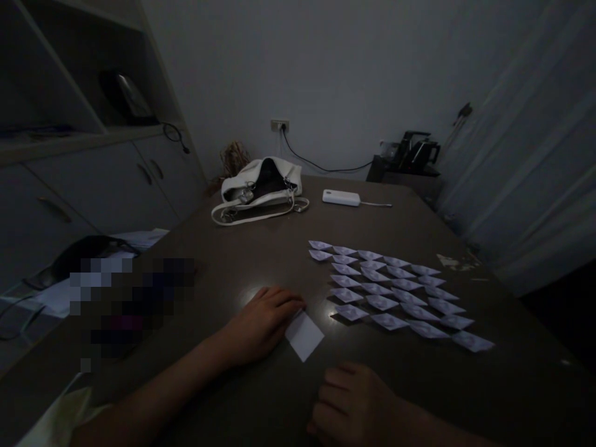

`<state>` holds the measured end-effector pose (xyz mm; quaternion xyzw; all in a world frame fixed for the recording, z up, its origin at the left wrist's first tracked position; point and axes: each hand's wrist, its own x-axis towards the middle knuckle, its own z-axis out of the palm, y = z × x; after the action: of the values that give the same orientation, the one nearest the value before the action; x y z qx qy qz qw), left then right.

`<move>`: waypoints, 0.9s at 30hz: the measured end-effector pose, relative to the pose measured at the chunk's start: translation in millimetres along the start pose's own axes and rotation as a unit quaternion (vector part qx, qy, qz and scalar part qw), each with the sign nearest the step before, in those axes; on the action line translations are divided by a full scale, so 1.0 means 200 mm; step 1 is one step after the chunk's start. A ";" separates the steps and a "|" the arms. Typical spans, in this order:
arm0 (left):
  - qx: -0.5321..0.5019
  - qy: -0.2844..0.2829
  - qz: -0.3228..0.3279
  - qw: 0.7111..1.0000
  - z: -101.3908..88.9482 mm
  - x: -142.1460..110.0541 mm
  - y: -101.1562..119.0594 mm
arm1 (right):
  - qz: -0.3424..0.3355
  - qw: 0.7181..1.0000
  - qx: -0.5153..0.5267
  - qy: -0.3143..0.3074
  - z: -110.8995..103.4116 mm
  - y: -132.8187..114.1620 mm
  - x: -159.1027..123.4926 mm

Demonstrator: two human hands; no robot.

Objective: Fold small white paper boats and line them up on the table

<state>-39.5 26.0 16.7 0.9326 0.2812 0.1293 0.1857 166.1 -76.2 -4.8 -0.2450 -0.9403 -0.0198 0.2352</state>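
A small square of white paper [304,336] lies at the middle of the table, one corner pointing toward me. My left hand [267,320] is closed at its upper left edge, the fingers bent over the paper's far corner. Nearer to me, my right hand [351,406] rests low over the table with its fingers curled in; nothing shows in it, and it is apart from the paper. To the right, several small folded paper boats [372,288] with pointed ends lie in slanting rows.
A white handbag [263,186] and a white power bank [341,197] with a short cable lie at the table's far end. Paper scraps [454,262] are near the right edge. Blurred-out items lie at the left. Beyond the table is a black kettle [421,154].
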 end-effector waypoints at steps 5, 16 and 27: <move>0.012 -0.012 0.007 1.000 -0.01 0.00 0.02 | 0.042 0.999 0.007 -0.018 0.02 0.01 0.00; 0.005 -0.023 -0.006 1.000 -0.02 0.00 0.04 | 0.150 0.985 0.054 -0.059 0.00 0.02 0.01; -0.052 -0.005 -0.025 0.998 -0.01 0.00 0.04 | 0.160 0.983 0.081 -0.044 0.00 0.02 0.01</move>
<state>-37.1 20.0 21.1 0.9151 0.2960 0.1345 0.2386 166.1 -71.7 -3.7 -0.3731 -0.8970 0.1055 0.2124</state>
